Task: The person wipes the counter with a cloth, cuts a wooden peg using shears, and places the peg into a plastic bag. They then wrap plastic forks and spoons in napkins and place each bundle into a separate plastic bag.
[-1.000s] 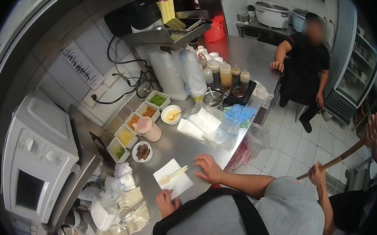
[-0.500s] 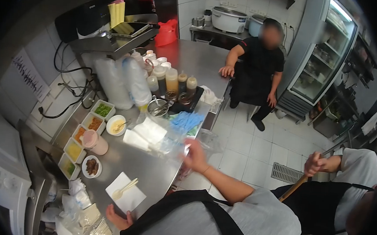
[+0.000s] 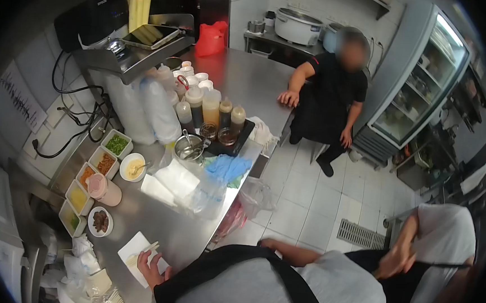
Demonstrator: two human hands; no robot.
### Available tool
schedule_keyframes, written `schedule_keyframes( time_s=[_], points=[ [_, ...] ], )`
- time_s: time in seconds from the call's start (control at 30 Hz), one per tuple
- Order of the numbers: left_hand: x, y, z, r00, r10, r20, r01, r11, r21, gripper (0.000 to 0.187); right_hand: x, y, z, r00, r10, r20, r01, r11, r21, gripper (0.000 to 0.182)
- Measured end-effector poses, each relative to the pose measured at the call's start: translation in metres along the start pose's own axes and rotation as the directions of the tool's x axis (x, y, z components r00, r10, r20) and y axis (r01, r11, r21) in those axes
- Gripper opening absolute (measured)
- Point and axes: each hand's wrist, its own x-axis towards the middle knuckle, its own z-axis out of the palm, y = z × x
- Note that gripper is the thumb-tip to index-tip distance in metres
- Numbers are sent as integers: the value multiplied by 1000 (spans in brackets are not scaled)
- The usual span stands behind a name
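On the near part of the steel tabletop (image 3: 177, 226), seen by the head camera, pale cutlery (image 3: 151, 247) lies on a white napkin (image 3: 128, 249). The left hand (image 3: 153, 269) reaches over both, fingers spread; whether they touch the cutlery I cannot tell. The right forearm (image 3: 292, 253) runs behind the black apron (image 3: 235, 251), hiding that hand, so its fingers cannot be judged. Beyond the napkin stand a white bowl of brown pieces (image 3: 100, 222) and a pink tub (image 3: 105, 191).
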Motion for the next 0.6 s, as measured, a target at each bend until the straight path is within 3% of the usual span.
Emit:
schedule_keyframes(
  time_s=[0.03,0.07,0.1,0.13,0.17,0.2,0.23,0.3,0.37,0.43,0.47,0.53,0.6],
  points=[
    [4,5,7,999,10,-30,-10,1000,4,60,6,-9,30,945,315,88,-326,879,349,50],
    [5,8,14,998,20,-57,-19,1000,12,62,9,-13,53,766,589,259,-592,486,643,47],
    [6,10,18,996,34,-78,-32,999,25,64,8,-13,70,622,686,378,-655,191,731,44],
    [5,13,21,995,-15,-95,15,1000,8,66,-2,4,90,554,732,396,-656,92,749,42],
    [3,16,23,993,-59,-107,59,998,-6,68,-21,-40,-7,364,769,526,-765,-75,640,45],
    [0,17,24,988,-100,-115,98,995,-19,70,-32,-74,-83,500,820,279,-863,443,244,55],
    [-4,13,24,989,-94,-117,97,995,26,72,-67,-13,-55,383,921,74,-874,335,353,57],
    [-8,6,35,984,-71,-164,85,993,80,76,-70,-36,-114,41,973,-226,-848,153,507,57],
    [-10,-2,36,981,-57,-183,81,989,125,69,-44,-85,-198,-66,727,-683,-843,326,428,55],
    [-32,-34,39,978,1,-208,32,987,156,62,-14,-114,-259,-8,471,-882,-788,540,295,54],
    [-56,-57,45,940,-178,-290,174,984,-40,52,5,-128,-282,27,393,-919,-734,632,248,53],
    [-74,-69,39,916,-201,-347,216,976,5,34,45,-146,-310,149,244,-958,-589,800,112,47],
    [-68,-54,5,955,138,-261,8,872,489,27,88,-155,-322,334,100,-937,-352,936,-25,38]
  ],
)
